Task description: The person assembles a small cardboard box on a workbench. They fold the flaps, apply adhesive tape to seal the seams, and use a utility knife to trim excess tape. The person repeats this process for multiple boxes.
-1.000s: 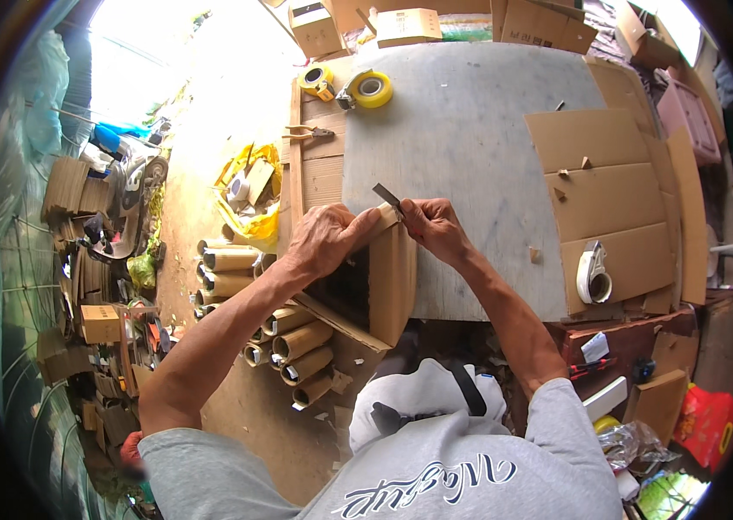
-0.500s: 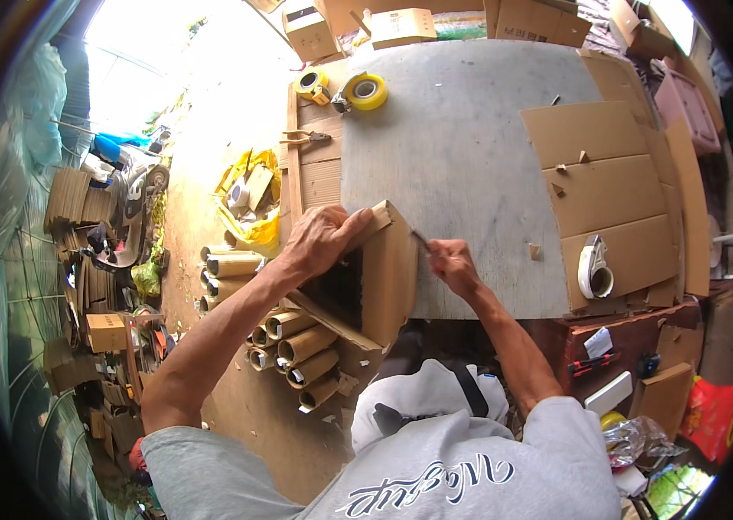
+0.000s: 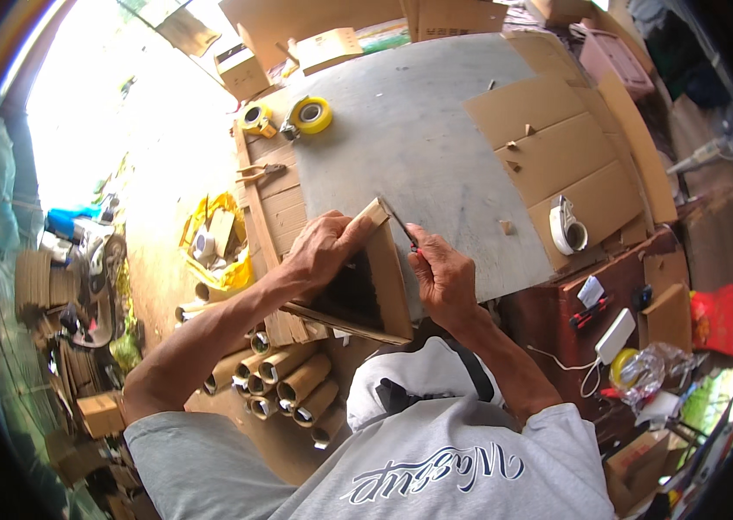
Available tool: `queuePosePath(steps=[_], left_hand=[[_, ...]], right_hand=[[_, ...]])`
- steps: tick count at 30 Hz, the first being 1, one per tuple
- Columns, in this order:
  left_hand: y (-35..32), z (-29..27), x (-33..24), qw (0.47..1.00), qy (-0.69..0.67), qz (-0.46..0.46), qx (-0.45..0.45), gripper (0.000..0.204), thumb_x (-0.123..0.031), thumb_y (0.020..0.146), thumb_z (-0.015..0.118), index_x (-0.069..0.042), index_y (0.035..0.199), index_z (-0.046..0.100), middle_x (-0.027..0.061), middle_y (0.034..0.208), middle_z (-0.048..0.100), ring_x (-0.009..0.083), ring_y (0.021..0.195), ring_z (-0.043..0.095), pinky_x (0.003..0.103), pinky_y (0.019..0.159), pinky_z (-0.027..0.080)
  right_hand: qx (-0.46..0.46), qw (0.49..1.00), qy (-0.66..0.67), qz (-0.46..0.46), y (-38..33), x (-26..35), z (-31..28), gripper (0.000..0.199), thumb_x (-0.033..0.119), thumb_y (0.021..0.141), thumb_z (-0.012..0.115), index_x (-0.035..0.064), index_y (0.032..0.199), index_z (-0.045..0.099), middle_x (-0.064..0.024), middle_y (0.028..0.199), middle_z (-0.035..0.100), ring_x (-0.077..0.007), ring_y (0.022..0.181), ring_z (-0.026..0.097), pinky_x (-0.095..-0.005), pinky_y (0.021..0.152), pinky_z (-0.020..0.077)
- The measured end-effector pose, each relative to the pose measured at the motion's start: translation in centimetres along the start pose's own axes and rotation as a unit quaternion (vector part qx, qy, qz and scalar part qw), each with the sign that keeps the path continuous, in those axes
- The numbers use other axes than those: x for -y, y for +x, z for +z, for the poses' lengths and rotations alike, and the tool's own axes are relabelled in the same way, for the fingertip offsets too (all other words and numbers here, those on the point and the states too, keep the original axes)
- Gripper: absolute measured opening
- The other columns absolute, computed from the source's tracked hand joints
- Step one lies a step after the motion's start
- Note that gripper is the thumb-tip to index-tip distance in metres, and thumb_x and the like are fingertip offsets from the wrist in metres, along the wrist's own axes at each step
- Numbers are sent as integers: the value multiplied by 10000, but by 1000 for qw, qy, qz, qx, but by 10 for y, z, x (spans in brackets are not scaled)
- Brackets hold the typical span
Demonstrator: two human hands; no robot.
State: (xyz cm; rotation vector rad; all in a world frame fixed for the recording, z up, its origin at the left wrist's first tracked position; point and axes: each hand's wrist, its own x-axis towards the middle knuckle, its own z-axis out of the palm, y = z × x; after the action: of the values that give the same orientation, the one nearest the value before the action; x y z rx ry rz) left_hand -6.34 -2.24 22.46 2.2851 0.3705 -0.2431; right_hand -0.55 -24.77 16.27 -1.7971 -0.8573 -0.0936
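Observation:
My left hand (image 3: 323, 247) is closed round the upper left edge of an open cardboard box (image 3: 394, 290), its thumb lying along the rim. The box is tilted at the table's near edge, and its dark inside faces up toward me. In my right hand (image 3: 446, 276) is a thin-bladed knife (image 3: 401, 224) with a dark handle. Its narrow blade reaches up to the far corner of the box, close to my left thumb. Whether the tip is in the cardboard or only against it, I cannot tell.
On the grey tabletop (image 3: 401, 113) are a yellow tape roll (image 3: 310, 114), flattened cardboard (image 3: 557, 130) and a white tape dispenser (image 3: 567, 227). Pliers (image 3: 260, 172) lie at the left edge. Several cardboard tubes (image 3: 306, 381) are stacked below, near a yellow bag (image 3: 232, 269).
The view has turned and shifted, so the table appears further left. The box has tilted, showing more of its inside. My right hand has brought the knife blade up to the box's far corner.

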Motion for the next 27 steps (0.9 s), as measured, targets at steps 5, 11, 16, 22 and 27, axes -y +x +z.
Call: queuePosePath(steps=[5, 11, 16, 22, 27], left_hand=[[2, 0, 6, 999, 12, 34, 11, 665, -558, 1067, 415, 23, 909, 697, 231, 914, 624, 385, 896, 601, 474, 824, 460], [3, 0, 9, 998, 36, 41, 18, 662, -569, 1060, 406, -9, 874, 706, 237, 946, 652, 409, 969, 604, 499, 876, 464], [6, -3, 14, 998, 32, 46, 27, 659, -563, 1064, 404, -5, 876, 701, 225, 927, 644, 391, 958, 603, 494, 871, 466], [5, -1, 16, 999, 5, 38, 20, 619, -558, 1062, 425, -31, 928, 721, 202, 913, 630, 376, 947, 604, 480, 856, 474], [6, 2, 13, 999, -19, 20, 26, 602, -563, 1062, 427, -53, 976, 735, 182, 909, 622, 363, 942, 608, 463, 842, 477]], right_hand=[[46, 997, -59, 13, 3, 14, 11, 332, 126, 1009, 566, 3, 1306, 647, -168, 903, 632, -364, 757, 624, -436, 680, 504], [42, 998, -34, 29, 7, 12, 17, 350, 132, 1020, 544, 17, 1336, 641, -156, 890, 602, -339, 789, 608, -394, 733, 485], [56, 993, 69, 75, 8, 4, 22, 376, 111, 1029, 533, 43, 1388, 623, -129, 886, 568, -284, 788, 577, -367, 738, 469], [60, 991, 97, 74, 5, -11, 28, 398, 59, 1018, 522, 54, 1405, 614, -122, 869, 549, -256, 780, 566, -357, 735, 473], [23, 994, 91, 52, 2, -17, 34, 424, 50, 983, 546, 71, 1400, 620, -157, 859, 569, -316, 735, 590, -399, 694, 497]])
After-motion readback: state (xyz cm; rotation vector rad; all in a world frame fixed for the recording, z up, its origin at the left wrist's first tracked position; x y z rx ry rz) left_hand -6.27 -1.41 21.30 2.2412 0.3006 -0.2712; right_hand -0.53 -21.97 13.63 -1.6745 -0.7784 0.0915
